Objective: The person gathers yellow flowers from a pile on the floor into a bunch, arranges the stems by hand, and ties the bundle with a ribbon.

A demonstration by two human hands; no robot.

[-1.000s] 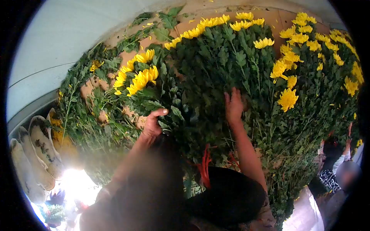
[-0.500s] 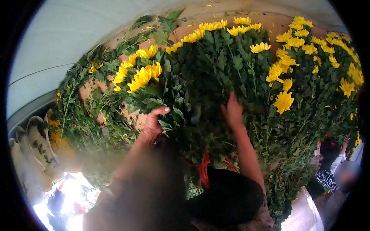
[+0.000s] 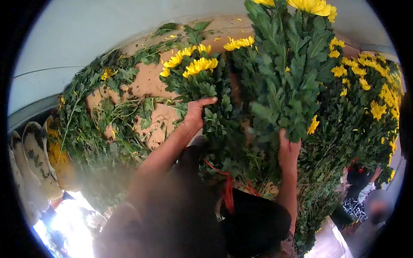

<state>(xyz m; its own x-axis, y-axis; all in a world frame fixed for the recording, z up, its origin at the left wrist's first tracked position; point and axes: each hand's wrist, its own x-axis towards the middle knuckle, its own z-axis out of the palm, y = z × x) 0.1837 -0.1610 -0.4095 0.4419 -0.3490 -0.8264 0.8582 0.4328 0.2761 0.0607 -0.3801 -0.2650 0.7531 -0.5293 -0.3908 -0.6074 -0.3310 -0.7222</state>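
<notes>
My left hand (image 3: 197, 113) is closed around the stems of a small bunch of yellow chrysanthemums (image 3: 200, 66), its thumb lying across the leaves. To the right, my right hand (image 3: 289, 151) grips a second, taller chrysanthemum bunch (image 3: 290, 73) low on its leafy stems. This bunch stands upright, lifted in front of the others, and its yellow heads reach the top edge of the view. Between the two bunches, more chrysanthemums (image 3: 239, 43) lie with dark green leaves. Red ties (image 3: 229, 195) hang near my lap.
A large pile of yellow chrysanthemums (image 3: 365, 81) fills the right side. Loose leaves and stems (image 3: 116, 124) litter the brown cardboard (image 3: 159, 81) at left. A pale wall (image 3: 103, 30) curves behind. Another person (image 3: 359, 195) is at lower right; pale, stained rounded objects (image 3: 38, 159) stand at lower left.
My right hand has come up out of the pile with a chrysanthemum bunch, raised and nearer. The left hand's bunch has shifted right and stands more upright.
</notes>
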